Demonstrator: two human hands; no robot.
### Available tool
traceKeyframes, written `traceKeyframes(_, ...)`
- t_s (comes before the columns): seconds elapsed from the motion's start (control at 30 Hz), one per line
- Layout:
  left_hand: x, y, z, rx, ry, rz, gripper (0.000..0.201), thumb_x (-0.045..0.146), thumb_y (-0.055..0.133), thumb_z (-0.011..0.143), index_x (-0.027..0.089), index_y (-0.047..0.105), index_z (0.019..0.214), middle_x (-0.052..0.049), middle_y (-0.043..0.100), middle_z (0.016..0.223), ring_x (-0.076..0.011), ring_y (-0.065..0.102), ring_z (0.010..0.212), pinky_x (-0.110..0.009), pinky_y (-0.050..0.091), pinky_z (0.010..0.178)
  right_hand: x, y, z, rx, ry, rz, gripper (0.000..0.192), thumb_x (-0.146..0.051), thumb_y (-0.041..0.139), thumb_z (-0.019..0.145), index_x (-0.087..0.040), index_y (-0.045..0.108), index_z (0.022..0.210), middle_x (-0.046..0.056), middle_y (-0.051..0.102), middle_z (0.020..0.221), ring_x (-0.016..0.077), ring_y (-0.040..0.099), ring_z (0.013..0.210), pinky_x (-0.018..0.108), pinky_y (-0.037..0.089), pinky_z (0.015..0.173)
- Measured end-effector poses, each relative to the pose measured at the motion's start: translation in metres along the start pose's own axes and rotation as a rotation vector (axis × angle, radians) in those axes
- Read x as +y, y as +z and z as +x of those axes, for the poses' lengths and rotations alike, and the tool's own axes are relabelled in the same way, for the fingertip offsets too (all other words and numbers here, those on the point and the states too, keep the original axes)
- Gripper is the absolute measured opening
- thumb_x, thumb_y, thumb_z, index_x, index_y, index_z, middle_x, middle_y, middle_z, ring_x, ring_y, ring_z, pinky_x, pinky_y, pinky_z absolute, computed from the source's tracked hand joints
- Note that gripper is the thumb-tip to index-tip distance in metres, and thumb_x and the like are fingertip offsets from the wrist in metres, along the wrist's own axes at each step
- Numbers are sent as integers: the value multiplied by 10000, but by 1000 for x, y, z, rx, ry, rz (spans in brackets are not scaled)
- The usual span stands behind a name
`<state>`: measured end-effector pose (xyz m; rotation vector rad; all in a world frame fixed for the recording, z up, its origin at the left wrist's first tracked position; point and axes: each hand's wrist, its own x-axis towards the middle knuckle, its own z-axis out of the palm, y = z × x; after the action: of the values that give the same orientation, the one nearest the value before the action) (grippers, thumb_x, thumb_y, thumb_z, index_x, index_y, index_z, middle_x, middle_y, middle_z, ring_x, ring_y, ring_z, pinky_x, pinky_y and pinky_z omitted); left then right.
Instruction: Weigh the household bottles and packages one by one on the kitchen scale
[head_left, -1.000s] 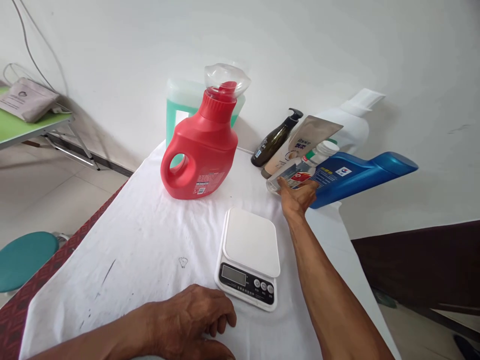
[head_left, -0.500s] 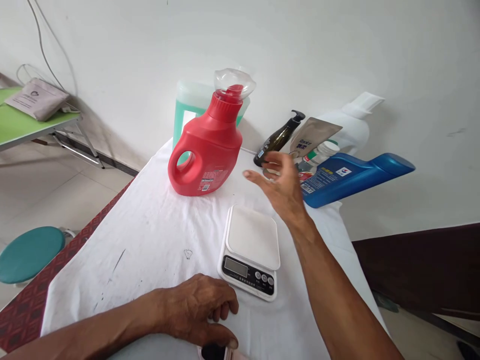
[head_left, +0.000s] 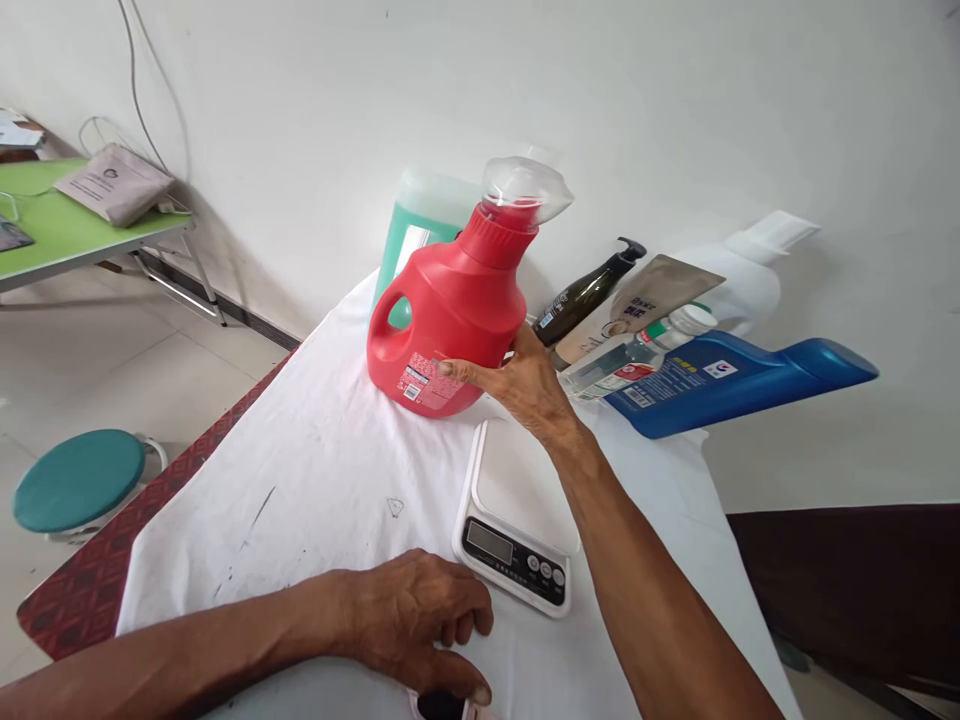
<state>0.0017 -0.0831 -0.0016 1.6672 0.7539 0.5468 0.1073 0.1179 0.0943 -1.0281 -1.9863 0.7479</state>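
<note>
Where the right hand (head_left: 529,385) meets the red jug (head_left: 450,300), its thumb crosses the lower front and its fingers vanish behind the side; their grip cannot be told. Below the left hand's curled fingers, its thumb overlaps a partly hidden dark item (head_left: 441,706), hold unclear.

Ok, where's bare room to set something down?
Left of the scale, the cloth is bare between red jug and left hand, bar small marks; another patch lies between right forearm and blue bottle. Crowded: back right, around tube, pump bottle, clear bottle.
</note>
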Motion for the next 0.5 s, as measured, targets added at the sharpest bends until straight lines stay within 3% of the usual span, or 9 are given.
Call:
traceKeyframes(0.1,2,-1,1,-8,-19,4,444,474,891,750,174,684,1003,11,624,792,-110,536,642,-226,457,633,-3,10,-9,44,85,139,864,-555,964,586,-277,607,1323,90,657,1296,332,631,1188,499,578,955)
traceKeyframes(0.2,3,-2,2,-15,-23,-10,437,491,875,762,176,680,994,10,626,792,-106,529,632,-223,452,620,-3,21,-12,77,73,278,865,-517,955,622,-282,563,1356,77,659,1339,305,641,1196,466,585,949)
traceKeyframes(0.5,0,-1,2,-11,28,14,424,455,874,775,171,690,1030,-4,649,830,-109,542,628,-230,458,610,4,33,-11,165,70,343,770,-479,931,624,-281,618,1298,46,707,1262,289,673,1132,459,605,913)
